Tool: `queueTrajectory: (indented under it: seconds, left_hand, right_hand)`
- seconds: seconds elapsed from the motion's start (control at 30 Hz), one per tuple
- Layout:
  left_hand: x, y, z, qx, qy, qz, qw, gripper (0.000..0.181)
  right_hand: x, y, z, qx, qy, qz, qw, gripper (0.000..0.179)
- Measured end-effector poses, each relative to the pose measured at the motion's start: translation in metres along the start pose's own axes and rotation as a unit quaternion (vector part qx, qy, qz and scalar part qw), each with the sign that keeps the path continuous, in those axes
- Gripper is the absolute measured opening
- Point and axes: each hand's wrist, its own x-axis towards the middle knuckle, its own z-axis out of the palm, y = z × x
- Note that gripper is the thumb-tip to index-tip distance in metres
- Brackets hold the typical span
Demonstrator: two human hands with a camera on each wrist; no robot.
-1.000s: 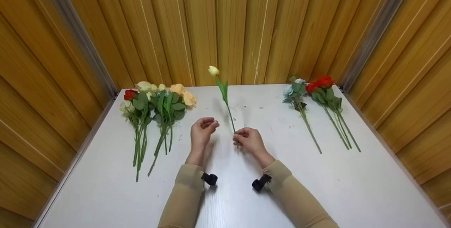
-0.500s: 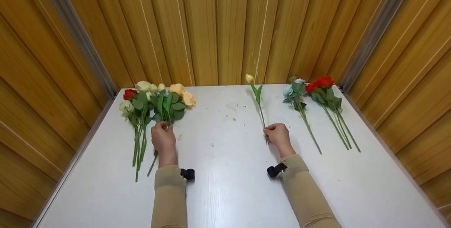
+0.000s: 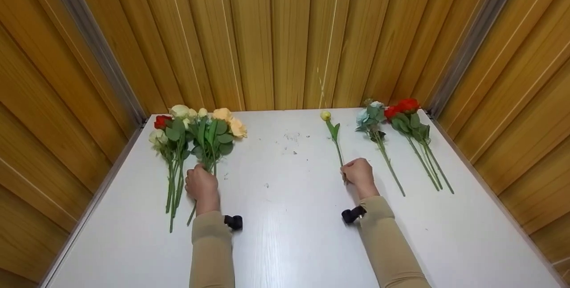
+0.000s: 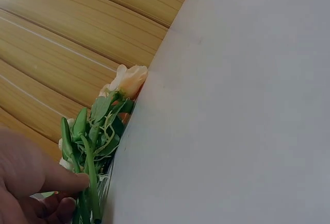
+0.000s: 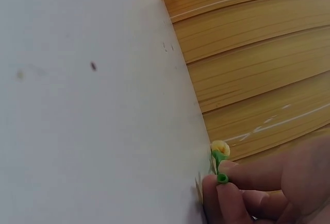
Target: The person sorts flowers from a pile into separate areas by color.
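My right hand [image 3: 360, 174] pinches the lower stem of a pale yellow tulip [image 3: 337, 143], which slants up and away, its bloom near the table's back edge. In the right wrist view, thumb and fingers [image 5: 237, 198] meet around the stem, whose green cut end shows. At the left bunch, my left hand [image 3: 202, 185] is at the stems below the green leaves. The left wrist view has its thumb and curled fingers around a green tulip stem [image 4: 92, 183], beside peach roses [image 4: 129, 82]. The hand hides part of the stems in the head view.
Farther left lie a red rose [image 3: 162, 122] and cream roses [image 3: 157, 136] with long stems. On the right are a pale blue flower [image 3: 375, 112] and red flowers [image 3: 407, 105]. A wooden-panelled wall [image 3: 285, 38] rises behind the white table [image 3: 285, 243].
My right hand has carried the tulip rightward and lowered its bloom toward the table. From the middle, my left hand has moved left to the bunch and closed on a stem there.
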Motion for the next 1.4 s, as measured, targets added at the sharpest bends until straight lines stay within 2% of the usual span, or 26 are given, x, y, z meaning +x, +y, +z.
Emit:
queueTrajectory:
  seconds: [0.23,0.33,0.43,0.5,0.57,0.67,0.73,0.9,1.0,1.17,1.33,1.4]
  left_hand:
    - [0.000,0.005,-0.004,0.004,0.007,-0.005,1.0000,0.029]
    - [-0.001,0.006,-0.008,0.013,0.001,-0.002,0.9999,0.029]
    - [-0.004,0.007,-0.014,-0.005,-0.024,0.006,0.9997,0.026]
    - [-0.004,0.007,-0.019,-0.045,-0.060,0.004,0.9972,0.026]
    - [-0.002,0.008,-0.021,-0.121,-0.109,-0.019,0.9866,0.025]
    - [0.001,0.011,-0.021,-0.209,-0.168,-0.065,0.9612,0.035]
    - [0.001,0.011,-0.020,-0.249,-0.182,-0.089,0.9472,0.041]
    - [0.000,0.009,-0.018,-0.301,-0.180,-0.098,0.9312,0.040]
    - [-0.002,0.009,-0.019,-0.317,-0.177,-0.096,0.9269,0.041]
    - [-0.004,0.012,-0.018,-0.319,-0.165,-0.079,0.9300,0.040]
    - [-0.006,0.022,-0.015,-0.355,-0.160,-0.059,0.9192,0.039]
    - [-0.008,0.027,-0.014,-0.360,-0.161,-0.051,0.9175,0.037]
  right_hand:
    - [0.001,0.003,-0.003,-0.022,0.013,-0.011,0.9996,0.019]
    - [0.001,0.004,-0.002,-0.020,0.008,-0.012,0.9997,0.018]
    - [-0.001,0.005,-0.001,-0.018,0.000,-0.014,0.9997,0.018]
    - [-0.001,0.005,-0.001,-0.020,0.000,-0.018,0.9997,0.018]
    - [-0.001,0.004,-0.001,-0.022,0.001,-0.018,0.9996,0.017]
    - [-0.001,0.004,-0.003,-0.028,0.001,-0.017,0.9995,0.016]
    - [-0.002,0.004,-0.003,-0.035,0.003,-0.017,0.9992,0.016]
    - [-0.003,0.006,-0.001,-0.049,0.007,-0.020,0.9986,0.015]
    - [-0.003,0.007,0.000,-0.047,0.005,-0.024,0.9986,0.014]
    - [-0.002,0.006,0.001,-0.042,0.007,-0.030,0.9986,0.013]
    - [-0.001,0.005,0.000,-0.045,0.007,-0.037,0.9983,0.013]
    - [0.000,0.006,0.001,-0.043,0.006,-0.038,0.9983,0.013]
